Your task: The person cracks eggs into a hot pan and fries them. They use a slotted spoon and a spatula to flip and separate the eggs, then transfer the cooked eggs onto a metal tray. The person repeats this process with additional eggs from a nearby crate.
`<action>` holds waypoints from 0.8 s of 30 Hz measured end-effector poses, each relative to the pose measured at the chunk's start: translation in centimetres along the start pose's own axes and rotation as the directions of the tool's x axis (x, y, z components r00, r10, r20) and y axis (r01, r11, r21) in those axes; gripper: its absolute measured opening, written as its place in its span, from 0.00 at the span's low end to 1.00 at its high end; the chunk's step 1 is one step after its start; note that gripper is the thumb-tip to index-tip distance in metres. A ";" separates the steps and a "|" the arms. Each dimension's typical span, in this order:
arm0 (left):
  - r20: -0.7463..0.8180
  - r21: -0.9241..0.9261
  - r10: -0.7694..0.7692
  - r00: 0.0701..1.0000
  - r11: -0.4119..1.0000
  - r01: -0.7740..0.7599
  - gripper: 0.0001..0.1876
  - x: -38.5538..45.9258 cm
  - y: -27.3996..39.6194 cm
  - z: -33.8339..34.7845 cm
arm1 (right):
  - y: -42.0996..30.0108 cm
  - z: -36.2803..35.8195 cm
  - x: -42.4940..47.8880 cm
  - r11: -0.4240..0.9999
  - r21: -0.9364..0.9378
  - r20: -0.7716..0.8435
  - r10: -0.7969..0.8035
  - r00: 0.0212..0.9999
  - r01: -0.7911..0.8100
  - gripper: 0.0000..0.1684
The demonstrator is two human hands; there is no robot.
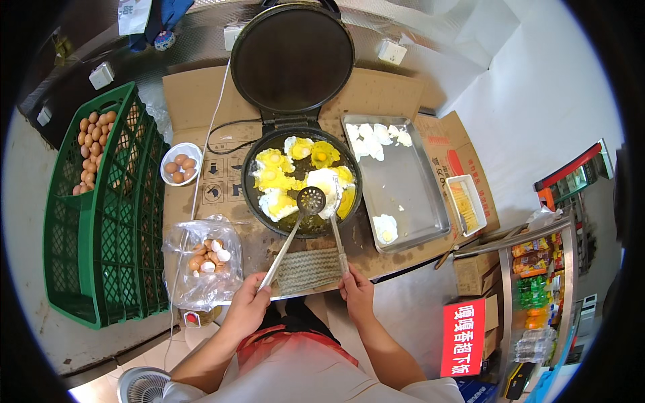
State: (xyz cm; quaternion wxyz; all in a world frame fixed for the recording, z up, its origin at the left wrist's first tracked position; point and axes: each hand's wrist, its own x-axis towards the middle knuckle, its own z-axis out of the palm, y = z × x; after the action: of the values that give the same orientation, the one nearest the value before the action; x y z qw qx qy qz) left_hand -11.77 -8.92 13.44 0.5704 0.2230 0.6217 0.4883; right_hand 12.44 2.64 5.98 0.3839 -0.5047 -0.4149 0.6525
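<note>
My left hand grips the handle of a perforated skimmer, whose round head is over the eggs in an electric griddle. My right hand holds a second utensil by its handle; its head is among the eggs, partly hidden by egg white. Several frying eggs with yellow and white parts lie in oil in the griddle. The griddle's round lid stands raised behind it. To the right, a metal tray holds several cooked egg pieces.
Left are a green plastic crate of brown eggs, a white bowl of eggs and a plastic bag of eggshells. A striped cloth lies before the griddle. Beyond the tray is a white container. A power cord runs behind the bowl.
</note>
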 end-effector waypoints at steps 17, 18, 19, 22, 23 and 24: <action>0.036 0.132 0.148 0.988 0.980 -0.151 0.12 2.2 1.6 0.5 | -3.5 1.3 1.7 0.992 -0.051 -0.041 -0.120 0.992 0.118 0.20; 0.036 0.136 0.155 0.987 0.978 -0.158 0.12 2.2 1.6 0.5 | -3.6 1.4 1.8 0.991 -0.059 -0.046 -0.121 0.992 0.118 0.20; 0.036 0.144 0.160 0.986 0.976 -0.164 0.12 2.3 1.6 0.5 | -3.6 1.4 1.9 0.991 -0.066 -0.051 -0.122 0.991 0.119 0.20; 0.037 0.174 0.177 0.983 0.968 -0.181 0.13 2.7 1.6 0.4 | -3.7 1.4 1.9 0.990 -0.064 -0.056 -0.132 0.990 0.128 0.20; 0.036 0.185 0.181 0.983 0.965 -0.185 0.13 2.8 1.6 0.4 | -3.9 1.5 1.9 0.989 -0.065 -0.051 -0.133 0.990 0.130 0.20; 0.037 0.197 0.184 0.982 0.962 -0.188 0.13 2.9 1.6 0.3 | -4.2 1.6 1.8 0.989 -0.066 -0.049 -0.134 0.990 0.131 0.20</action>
State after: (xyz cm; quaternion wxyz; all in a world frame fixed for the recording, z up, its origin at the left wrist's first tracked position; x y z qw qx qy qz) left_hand -12.65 -5.71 13.48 0.5025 0.3409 0.6386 0.4728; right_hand 10.86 5.54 9.46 0.4212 -0.5049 -0.4576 0.5986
